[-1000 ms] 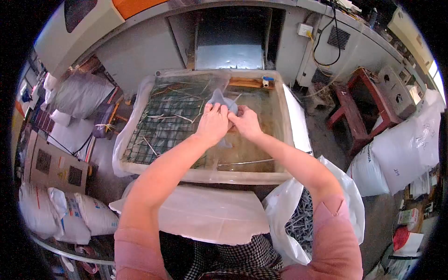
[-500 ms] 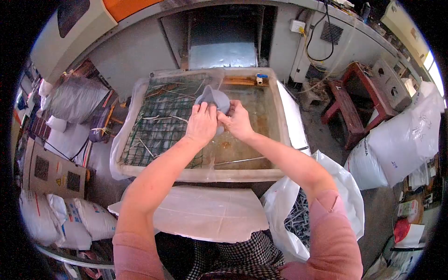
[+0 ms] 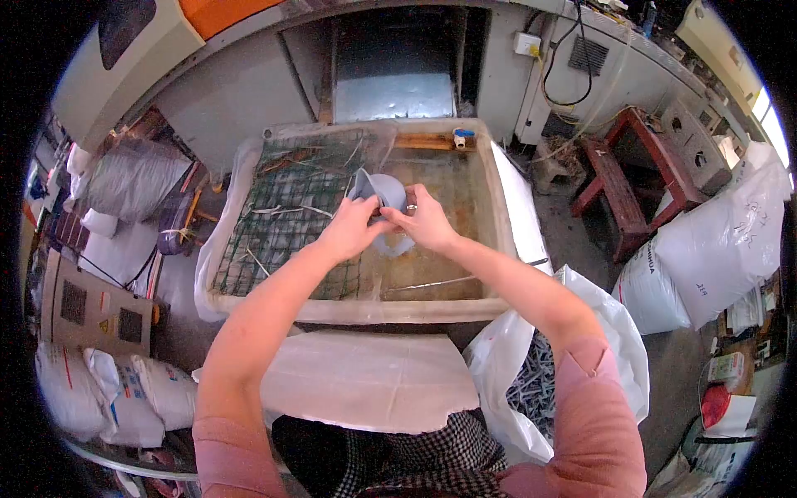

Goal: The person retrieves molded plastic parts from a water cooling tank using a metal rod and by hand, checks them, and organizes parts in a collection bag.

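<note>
A grey, cup-shaped plastic piece [image 3: 386, 188] is held in both hands above a wide pale tub [image 3: 332, 310]. My left hand [image 3: 352, 227] grips its near left side, with the fingers bent at its edge. On the other side, my right hand [image 3: 428, 220] has its thumb and fingers closed round the piece, and a ring shows on one finger. The fingers partly cover the piece's near side. Under the left hand lies a green mesh [image 3: 286, 232] with thin pale strips on it. Shallow brownish liquid [image 3: 440, 257] fills the tub's right half.
An open white bag [image 3: 618, 365] of grey plastic scraps [image 3: 533, 383] stands at front right. A pale sheet [image 3: 374, 373] lies between me and the tub. Red stools [image 3: 623, 191] and full white sacks [image 3: 697, 249] are at right. A grey machine [image 3: 224, 116] rises behind the tub.
Both hands have lowered slightly toward me with the grey piece, which is now turned and tilted differently. The left hand's fingers have shifted down along its near edge.
</note>
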`<action>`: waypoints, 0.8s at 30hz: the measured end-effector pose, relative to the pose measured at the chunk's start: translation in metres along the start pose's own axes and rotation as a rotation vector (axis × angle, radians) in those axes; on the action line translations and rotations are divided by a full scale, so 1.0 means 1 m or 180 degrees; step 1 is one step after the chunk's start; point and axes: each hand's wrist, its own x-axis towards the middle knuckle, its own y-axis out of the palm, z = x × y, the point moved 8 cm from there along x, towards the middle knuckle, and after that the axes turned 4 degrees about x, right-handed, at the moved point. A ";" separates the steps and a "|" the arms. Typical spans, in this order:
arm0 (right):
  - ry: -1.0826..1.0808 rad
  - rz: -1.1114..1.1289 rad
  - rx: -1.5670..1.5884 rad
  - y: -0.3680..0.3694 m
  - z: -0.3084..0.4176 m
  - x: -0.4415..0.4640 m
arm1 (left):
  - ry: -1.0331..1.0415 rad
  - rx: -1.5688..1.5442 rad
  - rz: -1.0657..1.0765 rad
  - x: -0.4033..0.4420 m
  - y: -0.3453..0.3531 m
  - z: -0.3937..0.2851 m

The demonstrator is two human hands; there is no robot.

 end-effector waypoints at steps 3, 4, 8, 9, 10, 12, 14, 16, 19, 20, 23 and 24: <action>0.0092 0.0071 0.0247 0.003 -0.019 -0.003 | 0.0460 -0.0097 -0.0321 -0.002 -0.001 -0.002; 0.0035 0.0080 -0.0122 0.000 -0.015 -0.007 | 0.0459 -0.0102 -0.0325 -0.003 0.004 0.002; 0.0599 0.0132 0.0238 0.008 -0.075 0.004 | 0.0843 -0.0293 -0.0733 -0.006 0.000 0.001; 0.0604 0.0131 0.0241 0.011 -0.084 0.006 | 0.0642 -0.0695 -0.0634 -0.004 0.001 0.007; 0.0641 0.0062 0.0203 0.014 -0.087 0.008 | 0.0646 -0.0696 -0.0630 -0.003 0.006 0.006; 0.0694 -0.0017 0.0171 0.020 -0.092 0.012 | 0.0187 -0.0899 -0.1022 -0.002 0.011 0.014; 0.0567 -0.0215 -0.0168 0.025 -0.078 0.015 | -0.0211 -0.0616 -0.0789 0.007 0.020 0.019; 0.0465 -0.0255 -0.0433 0.031 -0.060 0.008 | -0.0584 -0.0306 -0.0598 0.012 0.025 0.029; 0.0337 -0.0280 -0.0762 0.025 -0.045 0.009 | -0.0328 -0.0014 -0.0962 0.017 0.014 0.028; 0.0042 -0.0308 -0.0562 0.023 -0.038 0.010 | -0.1404 -0.1404 -0.1107 0.015 0.012 0.056; -0.0229 -0.0304 -0.0444 0.019 -0.025 0.003 | -0.2431 -0.3090 -0.1211 0.005 0.027 0.075; -0.0258 -0.0258 -0.0540 0.018 -0.019 0.001 | -0.2349 -0.2668 -0.1191 0.006 0.024 0.073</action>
